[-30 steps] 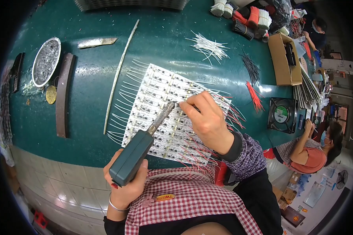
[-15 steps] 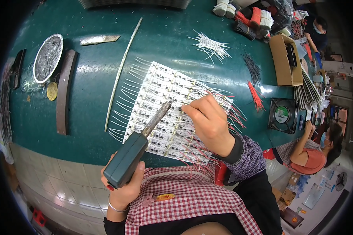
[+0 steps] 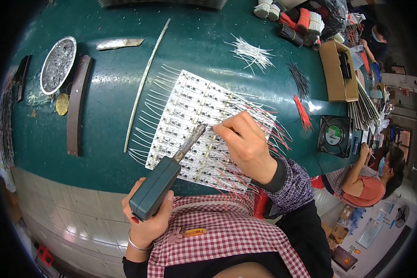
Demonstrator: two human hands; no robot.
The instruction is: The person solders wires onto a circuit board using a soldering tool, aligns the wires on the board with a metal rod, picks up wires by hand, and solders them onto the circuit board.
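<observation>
My left hand is wrapped round the dark green handle of a soldering iron. The iron's blackened metal tip points up and right, over the middle of a white circuit board panel. My right hand is closed in a pinch beside that tip, on a thin wire mostly hidden by the fingers. Rows of small parts cover the panel. White wires stick out along its left side, and red, white and dark wires fan out on the right.
On the green table, a rod, a metal bar, a brown strip and an oval bowl lie left. White, black and red wires, a fan and a carton are right. Co-workers sit beyond.
The soldering iron and my left hand have shifted slightly right, bringing the tip closer to my right fingertips. My right hand stays nearly in place, still pinching.
</observation>
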